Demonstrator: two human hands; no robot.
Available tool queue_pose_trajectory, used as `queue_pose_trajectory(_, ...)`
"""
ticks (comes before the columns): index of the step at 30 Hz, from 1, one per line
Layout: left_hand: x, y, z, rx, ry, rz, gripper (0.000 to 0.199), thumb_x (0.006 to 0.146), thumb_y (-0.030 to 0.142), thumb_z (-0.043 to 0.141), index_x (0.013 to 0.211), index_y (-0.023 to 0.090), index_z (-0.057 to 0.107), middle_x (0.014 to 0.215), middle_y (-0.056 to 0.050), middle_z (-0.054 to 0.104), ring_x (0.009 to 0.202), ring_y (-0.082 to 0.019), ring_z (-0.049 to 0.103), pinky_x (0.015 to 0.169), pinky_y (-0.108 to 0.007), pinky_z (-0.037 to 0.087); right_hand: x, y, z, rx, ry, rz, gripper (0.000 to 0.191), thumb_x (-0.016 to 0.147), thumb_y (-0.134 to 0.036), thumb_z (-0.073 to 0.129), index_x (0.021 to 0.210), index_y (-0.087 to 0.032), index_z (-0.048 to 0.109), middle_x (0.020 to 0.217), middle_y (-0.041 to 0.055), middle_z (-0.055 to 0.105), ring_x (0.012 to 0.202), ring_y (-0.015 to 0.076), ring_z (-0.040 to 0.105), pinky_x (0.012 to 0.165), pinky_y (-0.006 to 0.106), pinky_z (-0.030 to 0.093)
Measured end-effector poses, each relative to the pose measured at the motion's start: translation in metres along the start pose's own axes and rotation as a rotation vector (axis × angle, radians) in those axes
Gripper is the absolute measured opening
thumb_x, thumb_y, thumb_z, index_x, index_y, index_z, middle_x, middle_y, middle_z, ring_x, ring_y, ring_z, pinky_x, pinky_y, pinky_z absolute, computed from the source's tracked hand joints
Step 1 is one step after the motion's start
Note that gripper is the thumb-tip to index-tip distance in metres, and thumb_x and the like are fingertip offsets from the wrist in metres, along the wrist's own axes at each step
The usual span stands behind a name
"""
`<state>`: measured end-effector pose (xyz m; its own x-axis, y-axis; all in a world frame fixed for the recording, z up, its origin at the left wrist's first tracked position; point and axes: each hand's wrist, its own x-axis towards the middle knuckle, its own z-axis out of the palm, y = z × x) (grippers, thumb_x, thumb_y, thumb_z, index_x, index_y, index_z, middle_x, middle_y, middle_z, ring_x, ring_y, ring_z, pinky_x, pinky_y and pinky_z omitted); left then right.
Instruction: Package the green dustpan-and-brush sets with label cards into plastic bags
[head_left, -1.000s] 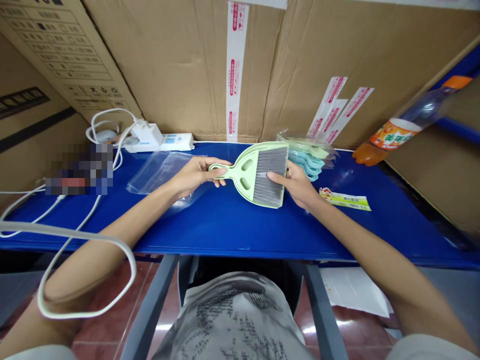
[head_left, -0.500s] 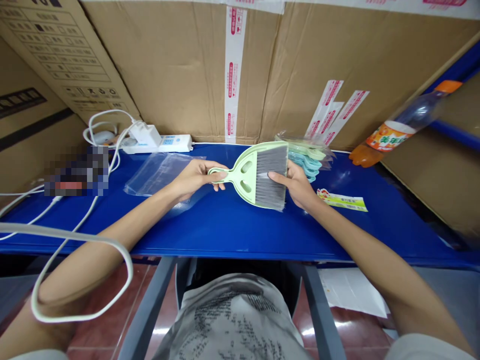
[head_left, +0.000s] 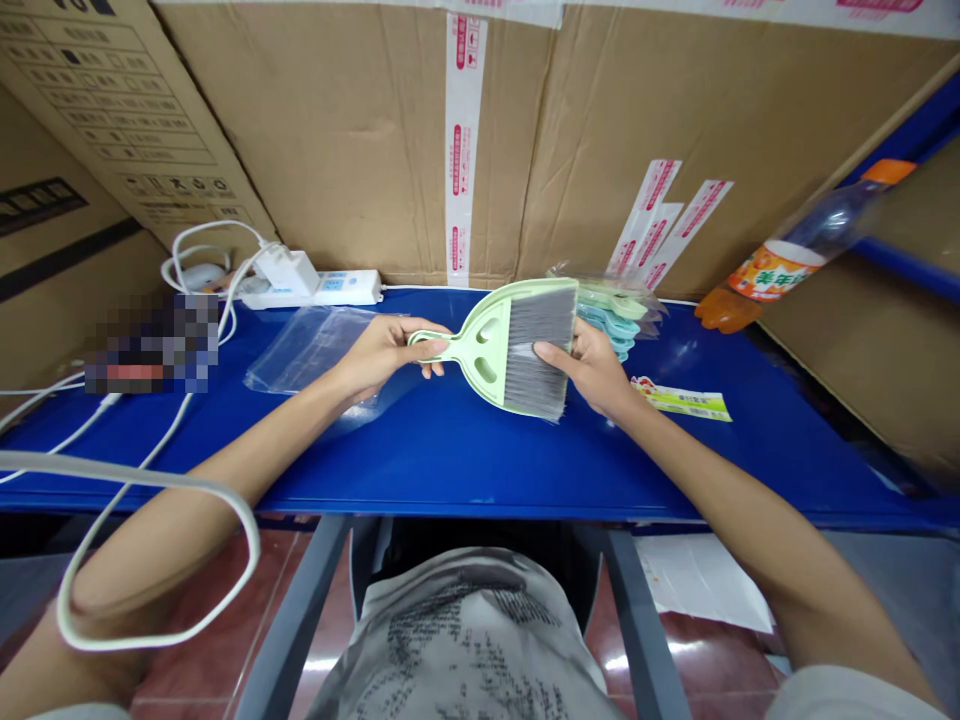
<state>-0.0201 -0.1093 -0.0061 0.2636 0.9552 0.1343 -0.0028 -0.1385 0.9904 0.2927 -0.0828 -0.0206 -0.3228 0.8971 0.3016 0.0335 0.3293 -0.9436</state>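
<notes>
A light green hand brush (head_left: 493, 350) with grey bristles lies nested against a matching dustpan (head_left: 489, 402), held above the table. My left hand (head_left: 382, 355) is closed round the handles of both, thumb on top. At the wide end, my right hand (head_left: 596, 370) pinches the set, its thumb pressed on the bristles and its fingers hidden behind. Just beyond my right hand sits a stack of green and blue dustpan-like pieces (head_left: 615, 325) in clear plastic. A flat clear plastic bag (head_left: 300, 350) lies behind my left hand.
On the blue table (head_left: 450, 470) lies a green and yellow label card (head_left: 686, 400). A power strip (head_left: 345, 288) with white cables stands at the back left. An orange drink bottle (head_left: 776, 270) leans at the right. Cardboard boxes (head_left: 360, 140) wall the back; a white cable (head_left: 161, 640) loops over my left forearm.
Both hands keep the same hold on the brush and dustpan. The set has tilted very slightly; the whole view has shifted a little.
</notes>
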Motion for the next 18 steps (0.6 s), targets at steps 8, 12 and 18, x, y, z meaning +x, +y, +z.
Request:
queue_pose_trajectory(8, -0.0009, -0.0022, -0.0011, 0.016, 0.024, 0.025, 0.041, 0.077, 0.043, 0.098, 0.105, 0.014, 0.089, 0.081, -0.01, 0.081, 0.065, -0.018, 0.072, 0.059, -0.029, 0.057, -0.0007, -0.0017, -0.0014, -0.01, 0.001, -0.012, 0.059, 0.079, -0.067, 0.093, 0.117, -0.028, 0.07, 0.121, 0.0067, 0.083, 0.113, 0.0325, 0.079, 0.103, 0.054, 0.066)
queue_pose_trajectory(12, -0.0011, -0.0019, -0.0005, 0.003, 0.031, 0.029, 0.039, 0.077, 0.042, 0.099, 0.103, 0.014, 0.089, 0.08, -0.01, 0.081, 0.064, -0.018, 0.071, 0.058, -0.028, 0.056, -0.0002, -0.0036, -0.0025, 0.019, -0.003, 0.021, 0.059, 0.076, -0.064, 0.096, 0.117, -0.027, 0.072, 0.123, 0.0063, 0.083, 0.114, 0.0316, 0.079, 0.104, 0.053, 0.065)
queue_pose_trajectory(18, -0.0025, -0.0023, 0.0014, 0.007, 0.025, 0.018, 0.039, 0.079, 0.041, 0.098, 0.105, 0.013, 0.089, 0.079, -0.01, 0.081, 0.063, -0.018, 0.071, 0.059, -0.029, 0.058, 0.0017, -0.0009, -0.0021, 0.035, 0.029, 0.034, 0.056, 0.083, -0.07, 0.088, 0.118, -0.028, 0.076, 0.126, 0.0048, 0.083, 0.124, 0.0328, 0.076, 0.11, 0.052, 0.061)
